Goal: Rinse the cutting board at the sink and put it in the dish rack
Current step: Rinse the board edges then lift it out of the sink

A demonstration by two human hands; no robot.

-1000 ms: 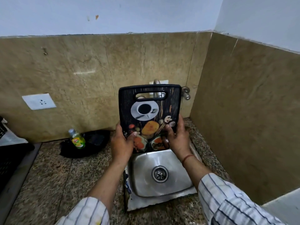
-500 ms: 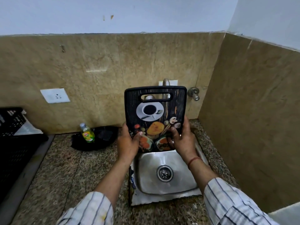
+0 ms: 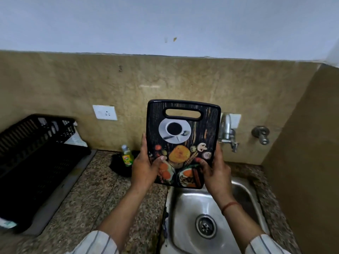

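Note:
I hold a black cutting board (image 3: 183, 136) upright, printed with a coffee cup and food, handle slot at the top. My left hand (image 3: 145, 168) grips its lower left edge and my right hand (image 3: 215, 168) its lower right edge. The board hangs above the left rear rim of the steel sink (image 3: 185, 213). The tap (image 3: 227, 132) sticks out from the wall just right of the board. A black dish rack (image 3: 34, 154) on a grey tray stands at the far left of the counter.
A small green bottle (image 3: 127, 156) stands against a black dish by the wall, left of the board. A second valve (image 3: 261, 133) is on the wall at right. The granite counter (image 3: 95, 195) lies between rack and sink. A side wall closes the right.
The board and both hands have shifted left, off the tap and toward the sink's left rim. My view has turned left, bringing the dish rack into sight.

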